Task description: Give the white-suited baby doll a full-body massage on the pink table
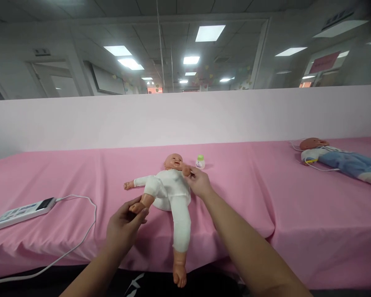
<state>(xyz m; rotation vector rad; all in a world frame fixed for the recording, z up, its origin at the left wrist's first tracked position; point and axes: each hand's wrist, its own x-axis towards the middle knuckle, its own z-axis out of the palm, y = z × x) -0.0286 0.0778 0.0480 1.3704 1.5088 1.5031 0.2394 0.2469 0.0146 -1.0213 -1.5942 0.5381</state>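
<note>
Device (23, 214): white, flat on the pink cloth (235, 185), far left of the frame, slanting up to the right; its cable (95, 212) loops out and drops to the lower left, well apart from the doll.
Left hand (123, 225): lower left of centre, closed around one of the doll's feet (139, 206), that leg bent at the knee and drawn out to the left.
Doll (174, 185): middle of the frame, on its back between the two hands, long axis running away from where I see the person's arms come in; head at the far end, the other leg straight toward bottom centre, foot (179, 272) reaching past the cloth's near edge.
Right hand (200, 181): right of centre, pinching the doll's small hand (186, 170) beside its chin; of the two, the nearer to the head.
Bottle (200, 163): green-capped, upright just beyond the right hand, the closest obstacle.
Second doll (349, 161): blue-clothed, lying at the right edge, well out of reach.
</note>
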